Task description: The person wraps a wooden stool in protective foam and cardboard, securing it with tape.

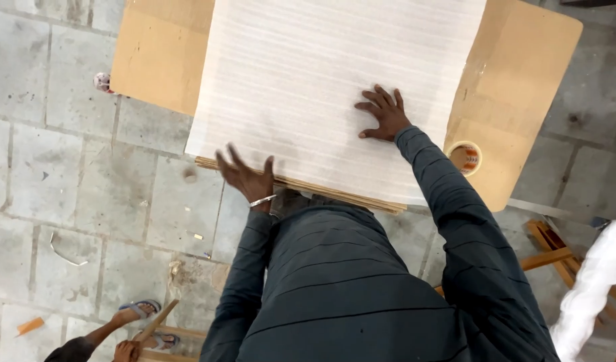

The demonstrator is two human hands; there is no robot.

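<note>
A large white sheet [321, 74] with faint lines lies on a stack of thin wooden boards [334, 191], on a brown board table [522, 67]. My right hand [383, 114] rests flat on the sheet near its right part, fingers spread. My left hand [246, 174] hovers at the near edge of the sheet and the boards, fingers apart and slightly blurred, holding nothing. A metal bangle sits on my left wrist.
A roll of brown tape [466, 157] lies on the table at the right. Wooden frame pieces [549, 251] and a white wrapped bundle [593, 281] stand at lower right. Another person's hand [128, 348] holds a wooden stick at bottom left, beside a sandalled foot [139, 310]. Grey paved floor with debris surrounds.
</note>
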